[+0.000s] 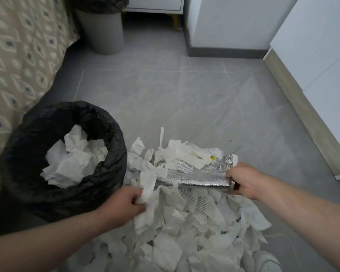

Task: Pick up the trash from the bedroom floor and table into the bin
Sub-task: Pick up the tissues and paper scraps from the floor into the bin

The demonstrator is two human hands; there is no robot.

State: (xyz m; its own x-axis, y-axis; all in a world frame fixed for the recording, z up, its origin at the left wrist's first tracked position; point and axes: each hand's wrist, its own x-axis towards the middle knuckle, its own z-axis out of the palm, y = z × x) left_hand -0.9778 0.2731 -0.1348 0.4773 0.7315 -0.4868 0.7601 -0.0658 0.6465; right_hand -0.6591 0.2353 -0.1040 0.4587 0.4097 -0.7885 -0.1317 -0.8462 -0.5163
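Note:
A bin lined with a black bag (106, 173) stands on the floor at my left, holding crumpled white tissues (73, 160). A large heap of torn white paper scraps (185, 228) covers the floor in front of me. My left hand (124, 203) pinches a strip of white tissue (147, 185) just right of the bin. My right hand (241, 179) grips the right end of a silver foil sheet (200, 177), lifted above the heap, with paper scraps and round foil seals lying on it.
A bed with a patterned beige cover (18, 61) runs along the left. A second grey bin (104, 30) stands at the back by a white nightstand (155, 4). White cabinets (322, 65) line the right. A shoe (267, 262) shows at the bottom.

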